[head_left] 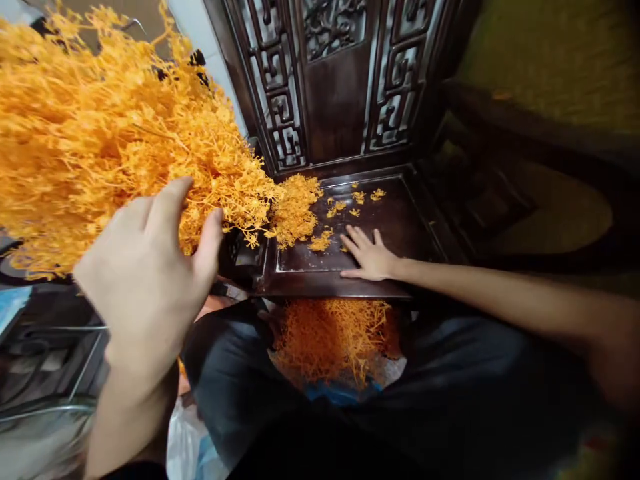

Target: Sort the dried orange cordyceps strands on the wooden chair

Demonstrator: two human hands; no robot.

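Note:
A big mass of orange artificial flower sprigs (110, 127) fills the upper left. My left hand (145, 260) is at its near side, thumb and index finger apart, the other fingers partly hidden; I see nothing gripped in it. On the dark carved wooden seat (395, 220), my right hand (370, 257) lies with its fingers spread. Just beyond these fingertips are several loose orange pieces (320, 240), beside a smaller orange heap (295, 210) at the seat's left.
A carved wooden backrest (335, 100) rises behind the seat, with a curved armrest (500, 113) at the right. More orange sprigs (340, 333) are below the seat edge, between my knees. A white plastic bag (183, 440) and a metal frame (50, 407) stand at lower left.

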